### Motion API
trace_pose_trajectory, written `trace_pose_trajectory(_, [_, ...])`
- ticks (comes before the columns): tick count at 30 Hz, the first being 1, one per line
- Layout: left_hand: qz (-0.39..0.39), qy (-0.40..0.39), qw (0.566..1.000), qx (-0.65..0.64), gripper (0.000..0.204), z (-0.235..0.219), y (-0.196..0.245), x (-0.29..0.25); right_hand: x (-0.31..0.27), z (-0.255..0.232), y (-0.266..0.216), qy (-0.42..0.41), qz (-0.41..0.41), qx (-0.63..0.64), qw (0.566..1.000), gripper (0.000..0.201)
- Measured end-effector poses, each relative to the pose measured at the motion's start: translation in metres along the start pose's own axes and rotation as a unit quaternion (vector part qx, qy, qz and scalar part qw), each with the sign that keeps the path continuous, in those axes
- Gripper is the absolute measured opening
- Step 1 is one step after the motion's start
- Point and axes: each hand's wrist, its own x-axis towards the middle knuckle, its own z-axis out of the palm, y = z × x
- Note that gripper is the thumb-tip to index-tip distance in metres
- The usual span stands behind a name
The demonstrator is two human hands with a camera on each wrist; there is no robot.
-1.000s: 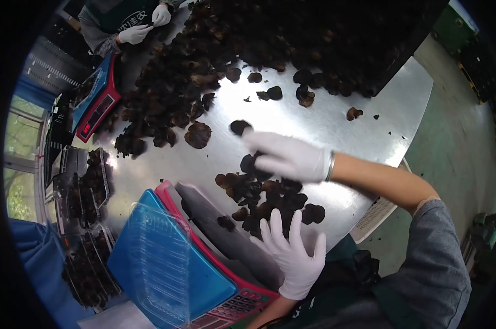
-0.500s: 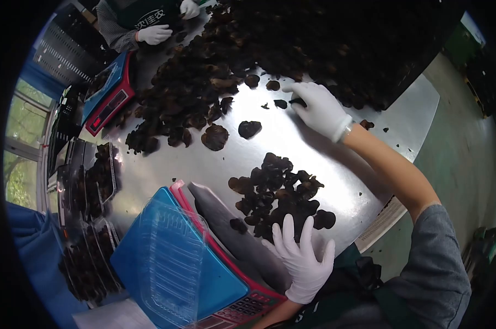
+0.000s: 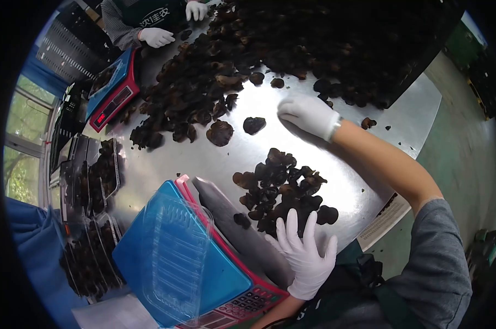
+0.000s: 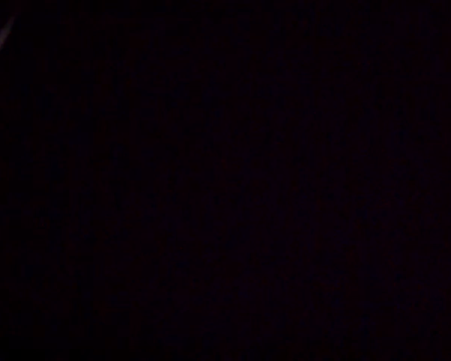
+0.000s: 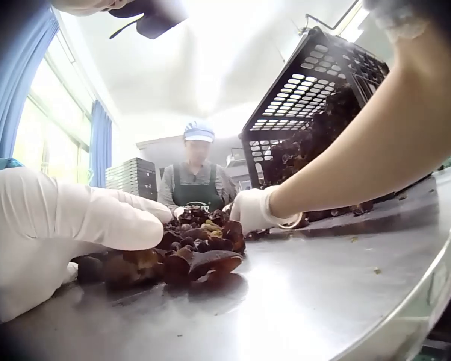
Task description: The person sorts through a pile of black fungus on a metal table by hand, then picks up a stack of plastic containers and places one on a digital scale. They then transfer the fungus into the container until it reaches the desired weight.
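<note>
Dark brown wood ear mushrooms [image 3: 278, 175] lie in a small heap on the metal table [image 3: 341, 192]. Against its near edge rests my gloved left hand [image 3: 308, 260], fingers spread and straight. Farther up the table, my gloved right hand [image 3: 311, 116] has its fingers curled down around small wood ear pieces, which its knuckles hide. To its left lie two loose wood ears, a dark one [image 3: 254, 125] and a browner one [image 3: 220, 133]. In the right wrist view, a gloved hand [image 5: 75, 226] looms close beside the mushrooms [image 5: 195, 259]. The left wrist view is almost black.
A big mushroom pile [image 3: 204, 88] spills from a black crate [image 5: 308, 75] at the back. A blue and red scale [image 3: 144, 247] carrying a clear plastic tray [image 3: 174, 257] stands near left. Filled trays [image 3: 92, 257] line the left side. Another gloved person [image 3: 155, 16] works opposite.
My right hand first swept over the small heap, then reached out to the loose pieces near the big pile. Now it has drawn back slightly with fingers curled. My left hand stays by the heap.
</note>
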Motion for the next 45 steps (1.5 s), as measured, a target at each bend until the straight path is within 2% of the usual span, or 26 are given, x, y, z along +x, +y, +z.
trace_pose_trajectory(2, [0.002, -0.002, 1.000, -0.001, 0.070, 0.001, -0.001, 0.001, -0.032, -0.008, 0.004, -0.057, 0.030, -0.047, 0.997, 0.007])
trace_pose_trajectory(4, [0.006, -0.003, 1.000, 0.001, 0.070, 0.000, -0.001, 0.001, -0.082, -0.028, 0.004, 0.066, -0.018, 0.014, 0.998, 0.005])
trace_pose_trajectory(8, [0.016, -0.008, 1.000, 0.005, 0.070, -0.001, -0.002, 0.001, -0.181, -0.060, 0.011, 0.060, 0.200, -0.075, 0.975, 0.006])
trace_pose_trajectory(10, [0.016, -0.010, 1.000, 0.014, 0.071, -0.004, -0.001, 0.001, -0.219, -0.078, 0.029, 0.050, 0.274, -0.092, 0.956, 0.009])
trace_pose_trajectory(11, [0.018, -0.011, 1.000, 0.018, 0.071, -0.006, 0.001, 0.002, -0.233, -0.086, 0.032, 0.073, 0.287, -0.079, 0.952, 0.016])
trace_pose_trajectory(14, [0.020, -0.009, 0.999, 0.029, 0.071, -0.003, 0.001, 0.001, -0.222, -0.092, 0.010, 0.139, 0.244, -0.007, 0.960, 0.021])
trace_pose_trajectory(16, [0.018, -0.002, 0.999, 0.032, 0.071, -0.001, 0.000, 0.000, -0.200, -0.066, -0.011, 0.176, 0.163, 0.086, 0.967, 0.026])
trace_pose_trajectory(17, [0.012, -0.008, 0.999, 0.030, 0.071, 0.000, -0.001, 0.000, -0.182, -0.058, -0.026, 0.102, 0.151, 0.077, 0.980, 0.031])
trace_pose_trajectory(19, [0.008, -0.005, 1.000, 0.029, 0.071, -0.001, -0.001, 0.000, -0.147, -0.036, -0.044, 0.038, 0.114, 0.098, 0.988, 0.043])
trace_pose_trajectory(20, [0.007, -0.005, 1.000, 0.028, 0.071, 0.000, 0.000, 0.000, -0.135, -0.020, -0.043, 0.051, 0.090, 0.126, 0.987, 0.052])
trace_pose_trajectory(23, [0.004, 0.009, 1.000, 0.027, 0.072, 0.006, -0.003, -0.002, -0.108, 0.001, -0.040, 0.025, 0.169, -0.029, 0.985, 0.062])
trace_pose_trajectory(26, [0.005, 0.013, 1.000, 0.025, 0.072, 0.007, -0.004, -0.003, -0.128, -0.001, -0.017, 0.081, 0.277, -0.093, 0.953, 0.066])
trace_pose_trajectory(27, [0.007, 0.014, 1.000, 0.022, 0.072, 0.007, -0.004, -0.002, -0.134, -0.041, -0.025, -0.033, 0.359, -0.051, 0.931, 0.068])
trace_pose_trajectory(29, [0.010, 0.010, 1.000, 0.022, 0.072, 0.007, -0.004, -0.002, -0.170, -0.058, -0.024, -0.014, 0.422, -0.118, 0.899, 0.067])
trace_pose_trajectory(31, [0.013, 0.006, 1.000, 0.024, 0.071, 0.006, -0.004, -0.002, -0.236, -0.025, 0.008, 0.146, 0.396, -0.200, 0.884, 0.059])
trace_pose_trajectory(34, [0.021, 0.001, 0.999, 0.028, 0.070, 0.005, -0.004, -0.001, -0.290, -0.037, 0.011, 0.192, 0.448, -0.194, 0.851, 0.052])
trace_pose_trajectory(35, [0.021, 0.003, 0.999, 0.029, 0.070, 0.005, -0.003, -0.001, -0.299, -0.037, 0.006, 0.180, 0.431, -0.151, 0.871, 0.051])
trace_pose_trajectory(37, [0.022, 0.010, 0.999, 0.037, 0.068, 0.007, -0.004, -0.003, -0.279, -0.073, -0.038, 0.158, 0.393, -0.061, 0.904, 0.050])
trace_pose_trajectory(38, [0.021, 0.008, 0.999, 0.038, 0.068, 0.007, -0.004, -0.003, -0.260, -0.087, -0.066, 0.129, 0.412, 0.146, 0.890, 0.048])
trace_pose_trajectory(39, [0.021, 0.010, 0.999, 0.039, 0.068, 0.007, -0.003, -0.003, -0.268, -0.063, -0.078, 0.130, 0.284, 0.128, 0.941, 0.049])
trace_pose_trajectory(41, [0.017, 0.016, 0.999, 0.043, 0.068, 0.009, -0.003, -0.002, -0.248, -0.041, -0.119, 0.079, 0.211, 0.189, 0.956, 0.055])
trace_pose_trajectory(42, [0.016, 0.017, 0.999, 0.042, 0.068, 0.009, -0.003, -0.002, -0.234, -0.036, -0.132, -0.010, 0.189, 0.145, 0.971, 0.060])
trace_pose_trajectory(44, [0.013, 0.016, 0.999, 0.043, 0.068, 0.009, -0.003, -0.002, -0.228, -0.029, -0.141, -0.041, 0.173, 0.039, 0.983, 0.069])
trace_pose_trajectory(45, [0.013, 0.014, 0.999, 0.044, 0.068, 0.008, -0.004, -0.002, -0.229, -0.030, -0.131, -0.043, 0.197, 0.011, 0.979, 0.070])
